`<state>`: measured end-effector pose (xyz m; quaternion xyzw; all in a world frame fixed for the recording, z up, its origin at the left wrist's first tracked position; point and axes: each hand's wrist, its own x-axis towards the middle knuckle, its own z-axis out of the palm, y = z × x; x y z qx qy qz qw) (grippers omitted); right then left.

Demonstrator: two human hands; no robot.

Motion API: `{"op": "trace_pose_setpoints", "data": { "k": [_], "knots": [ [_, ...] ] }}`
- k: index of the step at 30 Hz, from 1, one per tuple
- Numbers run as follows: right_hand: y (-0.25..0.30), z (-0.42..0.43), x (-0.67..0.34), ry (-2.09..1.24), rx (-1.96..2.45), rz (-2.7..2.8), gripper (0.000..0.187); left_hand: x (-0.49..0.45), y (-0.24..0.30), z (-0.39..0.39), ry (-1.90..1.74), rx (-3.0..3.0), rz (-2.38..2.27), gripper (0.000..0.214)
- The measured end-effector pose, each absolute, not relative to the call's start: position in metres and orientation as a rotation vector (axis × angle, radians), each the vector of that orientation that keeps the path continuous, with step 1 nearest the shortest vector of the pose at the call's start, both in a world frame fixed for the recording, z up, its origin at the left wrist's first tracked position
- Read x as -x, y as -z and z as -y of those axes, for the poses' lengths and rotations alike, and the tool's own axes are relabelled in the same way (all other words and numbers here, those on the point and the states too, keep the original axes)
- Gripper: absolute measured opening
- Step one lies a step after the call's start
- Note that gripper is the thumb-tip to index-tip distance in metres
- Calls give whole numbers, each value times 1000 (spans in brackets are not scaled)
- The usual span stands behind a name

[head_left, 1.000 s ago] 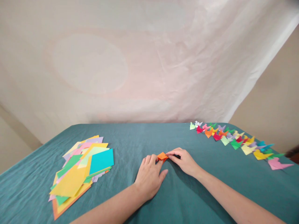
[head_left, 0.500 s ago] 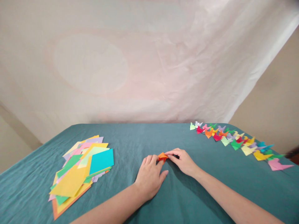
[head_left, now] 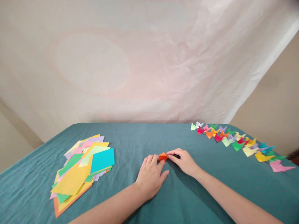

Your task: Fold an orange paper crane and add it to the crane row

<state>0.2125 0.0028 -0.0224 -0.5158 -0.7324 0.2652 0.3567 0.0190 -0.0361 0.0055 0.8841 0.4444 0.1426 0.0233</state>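
Note:
A small piece of folded orange paper (head_left: 163, 156) lies on the teal cloth between my two hands. My left hand (head_left: 150, 177) rests palm down, its fingers laid out flat and its thumb apart. The index fingertip presses on the left part of the orange paper, and the other fingertips touch the cloth beside it. From the right, my right hand (head_left: 183, 160) pinches the paper's edge between thumb and forefinger. The fingers partly cover the paper, so its full shape is hidden.
A loose pile of coloured paper sheets (head_left: 72, 180) lies on the left of the table (head_left: 130, 140). Along the right side stand rows of small folded paper birds (head_left: 238, 145). A pale cloth (head_left: 144, 62) hangs behind the table.
The orange paper shows a slightly different shape, its upper side now more upright and folded. Both hands stay almost where they were; the whole view has shifted slightly.

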Motion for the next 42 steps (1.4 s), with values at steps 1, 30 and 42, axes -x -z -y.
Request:
{"op": "trace_pose_setpoints", "data": {
  "k": [1, 30, 42],
  "knots": [
    [23, -3, -212, -684, 1335, 1890, 20, -19, -5, 36, -441, -2735, -1377, 33],
    [18, -12, -198, -565, 1437, 1955, 23, -17, -7, 36, -398, -2731, -1395, 32],
    [18, -13, -192, -498, 1517, 1992, 24, -16, -9, 34, -365, -2757, -1373, 32]
  ]
}}
